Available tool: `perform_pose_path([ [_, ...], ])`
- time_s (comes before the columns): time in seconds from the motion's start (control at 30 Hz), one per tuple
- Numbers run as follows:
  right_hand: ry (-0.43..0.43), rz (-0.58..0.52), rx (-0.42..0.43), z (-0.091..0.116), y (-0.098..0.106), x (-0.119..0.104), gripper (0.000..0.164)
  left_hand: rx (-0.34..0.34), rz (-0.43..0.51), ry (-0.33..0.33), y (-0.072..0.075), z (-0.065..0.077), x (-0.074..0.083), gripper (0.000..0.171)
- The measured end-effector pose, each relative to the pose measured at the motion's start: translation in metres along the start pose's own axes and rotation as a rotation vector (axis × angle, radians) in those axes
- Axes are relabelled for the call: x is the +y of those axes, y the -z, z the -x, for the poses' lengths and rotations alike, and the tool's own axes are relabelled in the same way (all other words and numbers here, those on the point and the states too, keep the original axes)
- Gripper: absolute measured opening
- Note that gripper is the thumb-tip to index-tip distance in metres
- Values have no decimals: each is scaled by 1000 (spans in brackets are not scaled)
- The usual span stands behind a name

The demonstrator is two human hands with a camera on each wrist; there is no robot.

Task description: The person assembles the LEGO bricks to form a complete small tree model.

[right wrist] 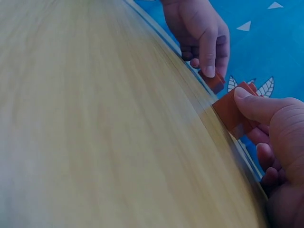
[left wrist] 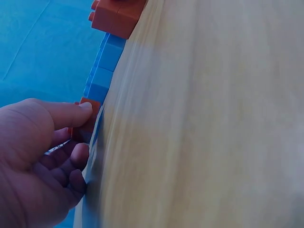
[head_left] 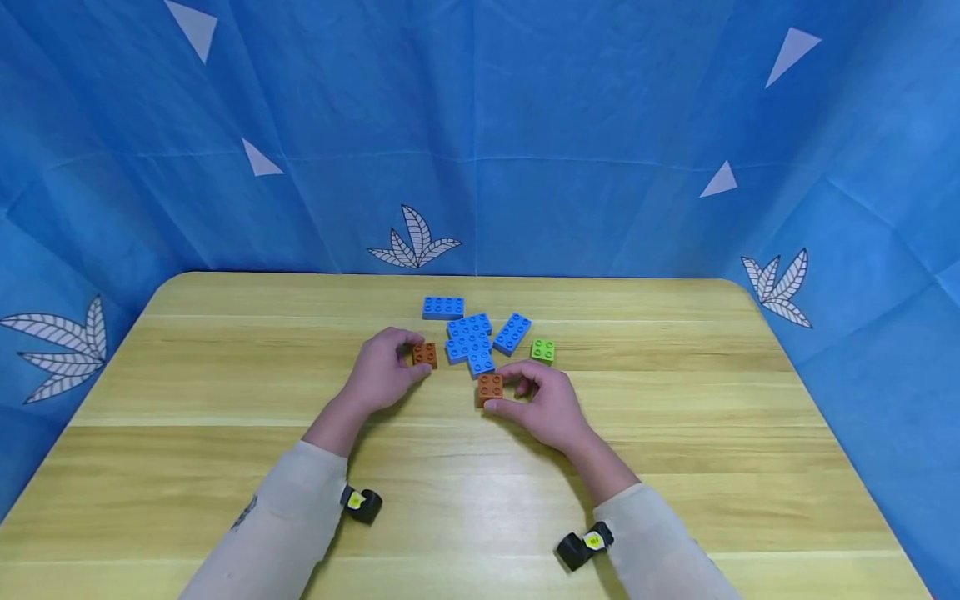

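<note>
Pale fabric sleeves (head_left: 281, 517) nearest. Left hand (head_left: 378, 372), fingers brick-width apart, pinches square orange-brown plastic brick (head_left: 424, 355) beside rectangular blue plastic bricks (head_left: 470, 340); right hand (head_left: 551, 406) likewise pinches similar brick (head_left: 490, 387) nearer. Sideways slip might jostle blues.

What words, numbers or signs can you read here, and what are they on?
None can be read for sure.
Yellow label on the left wrist's black camera: too small.
Yellow label on the right wrist's black camera: too small.
Dark print on the left sleeve: too blurred.
Brown bricks: no writing I can make out.
</note>
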State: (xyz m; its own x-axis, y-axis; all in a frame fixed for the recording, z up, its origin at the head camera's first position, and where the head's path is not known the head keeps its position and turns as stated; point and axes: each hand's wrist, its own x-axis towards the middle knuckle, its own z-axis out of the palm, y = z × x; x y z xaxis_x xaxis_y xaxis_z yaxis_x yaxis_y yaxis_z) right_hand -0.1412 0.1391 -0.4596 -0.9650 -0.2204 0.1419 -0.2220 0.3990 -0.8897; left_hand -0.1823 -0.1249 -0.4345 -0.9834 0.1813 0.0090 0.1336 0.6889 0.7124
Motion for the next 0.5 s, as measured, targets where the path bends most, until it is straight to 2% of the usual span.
perform_pose_path([
  [0.23, -3, 2, 6, 0, -1, 0, 36, 23, 70, -5, 1, 7, 7, 36],
  [0.5, -5, 11, 6, -2, -3, 3, 36, 40, 114, -95, -3, 17, 23, 36],
])
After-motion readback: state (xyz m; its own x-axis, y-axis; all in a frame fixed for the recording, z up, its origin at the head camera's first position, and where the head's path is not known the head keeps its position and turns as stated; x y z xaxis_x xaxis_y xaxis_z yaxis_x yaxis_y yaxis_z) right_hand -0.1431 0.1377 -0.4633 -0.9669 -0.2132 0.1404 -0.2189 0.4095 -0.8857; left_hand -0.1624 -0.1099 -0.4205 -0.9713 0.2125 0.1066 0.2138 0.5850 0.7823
